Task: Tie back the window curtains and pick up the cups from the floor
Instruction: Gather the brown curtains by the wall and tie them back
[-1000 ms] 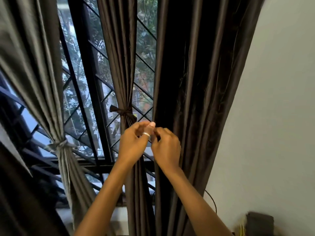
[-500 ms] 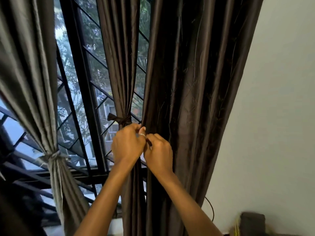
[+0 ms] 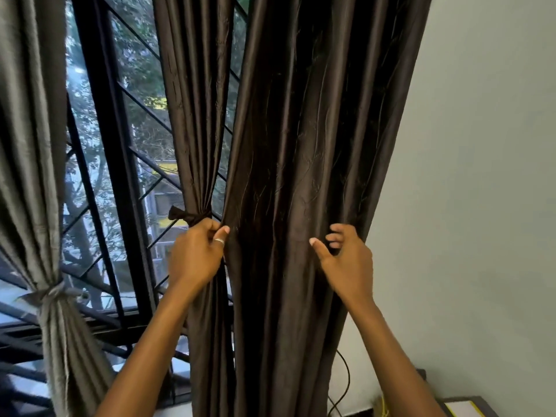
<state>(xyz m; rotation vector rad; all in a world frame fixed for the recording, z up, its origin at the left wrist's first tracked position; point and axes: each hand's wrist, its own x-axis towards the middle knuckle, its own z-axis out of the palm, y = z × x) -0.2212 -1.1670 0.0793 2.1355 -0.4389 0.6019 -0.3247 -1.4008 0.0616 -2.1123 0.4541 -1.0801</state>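
A wide dark brown curtain (image 3: 304,164) hangs loose in front of me. My left hand (image 3: 194,257) pinches its left edge, a ring on one finger. My right hand (image 3: 346,260) is at the curtain's right edge, fingers spread and curling around the fabric. Just left of it a narrower brown curtain (image 3: 195,115) is gathered with a knotted tie (image 3: 188,217) right above my left hand. A grey curtain (image 3: 33,164) at the far left is also tied, lower down (image 3: 51,294). No cups are in view.
Black window bars (image 3: 111,182) with trees outside fill the gap between the curtains. A pale wall (image 3: 481,206) stands to the right. A black cable (image 3: 346,383) and a dark box with a yellow edge (image 3: 460,407) lie at the bottom right.
My hands were together at the loose curtain's left edge. My right hand has moved right across the fabric to its right edge, while my left hand stays at the left edge.
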